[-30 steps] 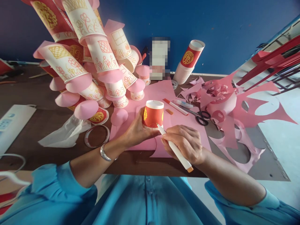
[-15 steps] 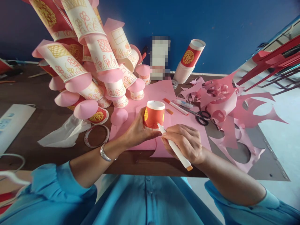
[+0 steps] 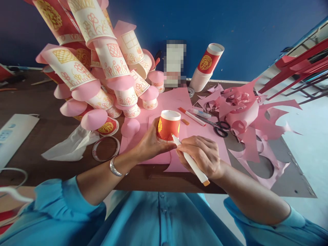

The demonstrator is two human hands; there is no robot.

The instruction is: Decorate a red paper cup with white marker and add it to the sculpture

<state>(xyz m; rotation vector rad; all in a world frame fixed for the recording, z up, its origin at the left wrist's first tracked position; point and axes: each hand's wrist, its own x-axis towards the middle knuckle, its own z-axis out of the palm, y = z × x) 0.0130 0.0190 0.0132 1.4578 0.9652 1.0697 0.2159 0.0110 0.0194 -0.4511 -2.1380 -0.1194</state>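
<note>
A red paper cup (image 3: 169, 126) with yellow emblems and a white rim is held upright in my left hand (image 3: 151, 141). The fingers pass behind the cup and the thumb lies along its lower edge. My right hand (image 3: 201, 153) grips a white marker (image 3: 192, 164) with an orange end. Its tip rests at the lower front of the cup, by the white band. Below both hands lies pink paper (image 3: 159, 157). An orange marker cap (image 3: 185, 121) and a white and red marker (image 3: 196, 118) are just beyond the cup.
Decorated paper cups with pink cones (image 3: 112, 58) stack high at the left. Black scissors (image 3: 221, 129) lie near pink paper scraps (image 3: 246, 112) on the right. Stacked cups (image 3: 207, 66) stand at the back. A tape roll (image 3: 105, 149) and white plastic (image 3: 71, 147) lie left.
Almost nothing differs. The marker's tip stays by the cup's lower edge, and both hands keep their grip with barely any shift.
</note>
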